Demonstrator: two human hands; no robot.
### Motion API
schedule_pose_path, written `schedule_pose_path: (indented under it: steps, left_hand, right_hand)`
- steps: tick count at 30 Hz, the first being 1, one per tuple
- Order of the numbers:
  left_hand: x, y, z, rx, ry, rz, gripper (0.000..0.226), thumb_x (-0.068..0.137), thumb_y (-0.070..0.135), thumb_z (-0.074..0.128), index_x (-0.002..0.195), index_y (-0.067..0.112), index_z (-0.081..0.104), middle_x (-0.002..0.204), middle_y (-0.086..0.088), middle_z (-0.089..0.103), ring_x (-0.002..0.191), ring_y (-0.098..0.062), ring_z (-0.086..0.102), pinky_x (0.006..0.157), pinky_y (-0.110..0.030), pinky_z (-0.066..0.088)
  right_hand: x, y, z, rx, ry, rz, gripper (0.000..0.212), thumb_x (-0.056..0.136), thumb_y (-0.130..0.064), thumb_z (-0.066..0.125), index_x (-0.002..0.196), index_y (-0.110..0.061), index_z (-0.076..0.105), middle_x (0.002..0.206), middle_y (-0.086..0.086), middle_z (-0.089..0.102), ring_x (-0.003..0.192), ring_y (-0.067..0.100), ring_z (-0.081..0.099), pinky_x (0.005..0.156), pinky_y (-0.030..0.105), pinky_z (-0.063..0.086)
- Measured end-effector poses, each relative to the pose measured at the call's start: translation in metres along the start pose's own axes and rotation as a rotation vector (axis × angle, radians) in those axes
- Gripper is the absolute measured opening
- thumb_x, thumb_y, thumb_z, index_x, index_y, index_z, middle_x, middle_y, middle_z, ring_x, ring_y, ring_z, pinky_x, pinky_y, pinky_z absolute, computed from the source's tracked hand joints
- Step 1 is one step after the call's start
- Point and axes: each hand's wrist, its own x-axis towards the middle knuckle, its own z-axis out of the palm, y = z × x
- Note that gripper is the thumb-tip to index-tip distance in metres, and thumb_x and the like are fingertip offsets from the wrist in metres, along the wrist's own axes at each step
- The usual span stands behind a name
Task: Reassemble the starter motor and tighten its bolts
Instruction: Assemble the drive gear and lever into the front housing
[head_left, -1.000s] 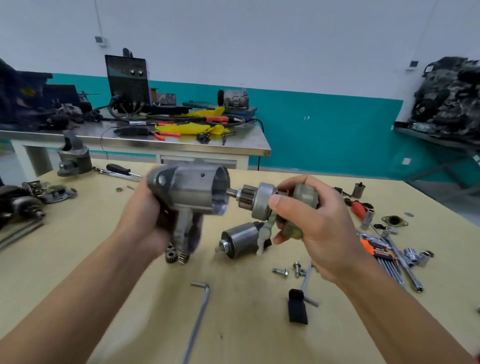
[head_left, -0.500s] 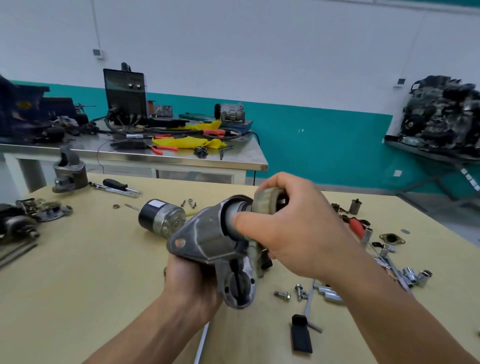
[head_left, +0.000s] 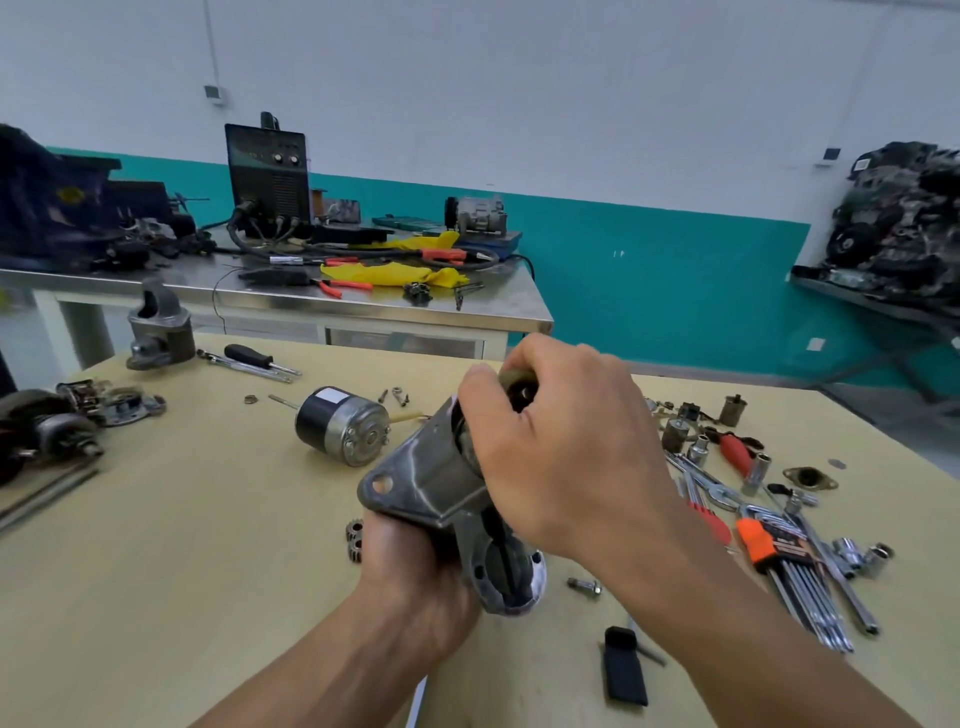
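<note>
Pushed in since a second ago, the pinion drive (head_left: 511, 373) now sits inside the starter housing (head_left: 426, 488), which the left hand (head_left: 410, 566) grips from beneath, just above the surface (head_left: 182, 545). Over the housing, the right hand (head_left: 566, 467) curls around the drive's top end. Beyond the left hand, the cylindrical motor body (head_left: 343, 431) lies apart on its side.

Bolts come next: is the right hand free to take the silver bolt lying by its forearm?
Probably not yet: the right hand grips the dull olive part in the grey metal housing, held by the left hand. The silver bolt lies uncovered beside that forearm; nothing else blocks it.
</note>
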Motion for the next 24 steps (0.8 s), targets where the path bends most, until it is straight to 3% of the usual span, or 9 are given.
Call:
schedule_pose_path:
  steps: [3,7,10,13,16,18,20,22,24]
  left_hand:
    - [0.001,0.002,-0.001,-0.022,-0.001,-0.010,0.033,0.077,0.030,0.065,0.098,0.008,0.078,0.109,-0.013,0.074,0.093,-0.031,0.071,0.088,-0.045,0.050]
    - [-0.001,0.002,0.000,-0.031,0.002,-0.019,0.029,0.070,0.027,0.070,0.090,0.007,0.080,0.102,-0.013,0.074,0.093,-0.029,0.067,0.100,-0.042,0.044]
    - [0.000,0.001,-0.003,-0.097,0.014,-0.080,0.031,0.081,0.032,0.063,0.084,0.005,0.080,0.093,-0.012,0.074,0.089,-0.025,0.063,0.116,-0.033,0.027]
    - [0.002,0.002,-0.007,-0.130,0.057,-0.082,0.042,0.091,0.037,0.056,0.085,0.004,0.080,0.092,-0.012,0.075,0.087,-0.022,0.061,0.121,-0.028,0.021]
    - [0.003,0.004,-0.002,-0.056,0.062,-0.015,0.037,0.095,0.036,0.053,0.101,0.008,0.078,0.102,-0.012,0.073,0.091,-0.025,0.065,0.110,-0.035,0.040]
    - [0.004,0.004,0.001,0.011,0.058,0.014,0.035,0.095,0.035,0.053,0.111,0.011,0.074,0.104,-0.013,0.073,0.086,-0.027,0.070,0.084,-0.039,0.058]
    - [0.007,0.007,0.000,0.036,0.029,0.029,0.036,0.095,0.034,0.053,0.113,0.010,0.072,0.107,-0.016,0.073,0.089,-0.031,0.071,0.077,-0.043,0.061]
    - [0.005,0.014,0.006,0.013,0.027,0.019,0.036,0.092,0.029,0.056,0.117,0.010,0.072,0.120,-0.018,0.070,0.103,-0.033,0.065,0.093,-0.047,0.054]
    - [0.002,0.018,0.011,-0.005,0.045,-0.017,0.038,0.085,0.023,0.059,0.118,0.008,0.072,0.120,-0.018,0.067,0.100,-0.030,0.065,0.099,-0.043,0.048]
  right_hand:
    - [-0.002,-0.002,0.004,0.027,0.028,-0.042,0.038,0.083,-0.057,0.036,0.066,-0.026,0.049,0.074,-0.006,0.049,0.078,0.015,0.047,0.063,0.034,0.039]
    - [0.000,0.000,0.012,0.115,0.100,-0.080,0.032,0.086,-0.045,0.042,0.069,-0.022,0.057,0.090,-0.009,0.037,0.086,0.012,0.046,0.066,0.019,0.038]
    - [0.001,0.004,0.018,0.239,0.130,-0.058,0.021,0.086,-0.036,0.045,0.094,-0.025,0.061,0.100,-0.008,0.040,0.094,0.008,0.046,0.071,0.011,0.038]
    - [0.003,0.010,0.026,0.433,0.009,0.050,0.022,0.097,-0.035,0.042,0.097,-0.028,0.063,0.100,-0.017,0.052,0.100,0.003,0.050,0.079,0.015,0.039]
    - [0.003,0.016,0.031,0.577,-0.034,0.133,0.032,0.104,-0.036,0.043,0.090,-0.025,0.069,0.073,-0.019,0.064,0.077,-0.003,0.058,0.065,0.016,0.041]
    - [0.003,0.019,0.031,0.681,-0.035,0.178,0.042,0.103,-0.044,0.045,0.081,-0.022,0.073,0.072,-0.005,0.069,0.066,0.002,0.061,0.058,0.026,0.049]
    - [0.010,0.028,0.025,0.834,-0.145,0.162,0.044,0.096,-0.054,0.050,0.083,-0.021,0.075,0.077,0.003,0.071,0.071,0.008,0.065,0.059,0.029,0.051]
    - [0.020,0.043,0.010,1.024,-0.421,0.016,0.040,0.085,-0.054,0.066,0.104,-0.019,0.074,0.097,0.004,0.072,0.092,0.013,0.068,0.077,0.031,0.054]
    - [0.028,0.058,-0.007,0.976,-0.668,-0.181,0.069,0.073,-0.036,0.084,0.132,-0.012,0.058,0.124,0.009,0.063,0.118,0.022,0.061,0.100,0.041,0.049]
